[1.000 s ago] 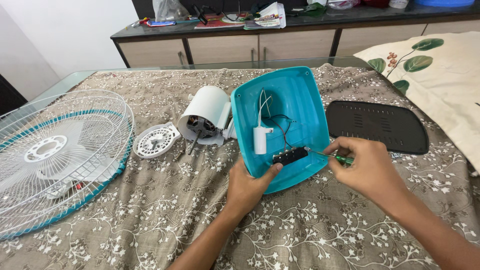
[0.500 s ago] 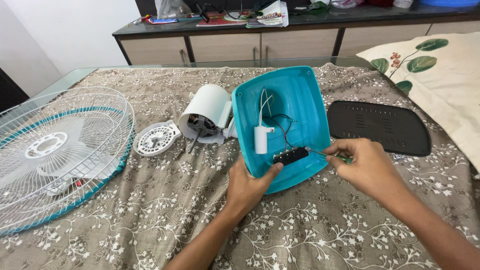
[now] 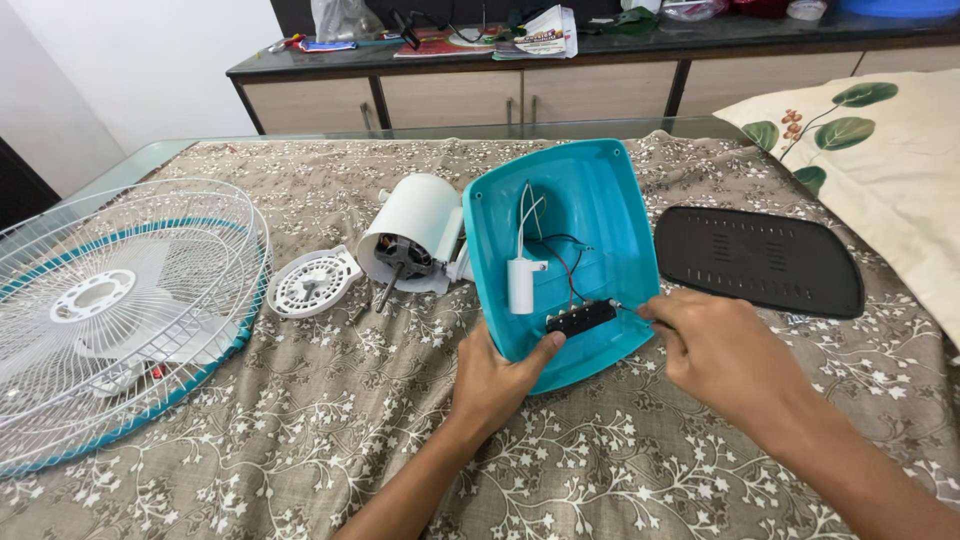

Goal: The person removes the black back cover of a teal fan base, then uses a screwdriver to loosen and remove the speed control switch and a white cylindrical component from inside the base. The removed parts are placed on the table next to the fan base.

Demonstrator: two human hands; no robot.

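Fingers of right hand (image 3: 715, 345) pinch a screwdriver (mostly hidden); left hand (image 3: 497, 375) grips teal housing (image 3: 600, 215).

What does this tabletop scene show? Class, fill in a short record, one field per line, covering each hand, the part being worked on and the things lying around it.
Left hand: grips the lower edge of the teal fan housing, thumb by the black switch block
Right hand: holds a screwdriver whose tip meets the switch block
Inside housing: white capacitor, thin wires
Left of housing: white motor, round white cap, wire fan guard
Right of housing: black cover plate
Surface: floral tablecloth
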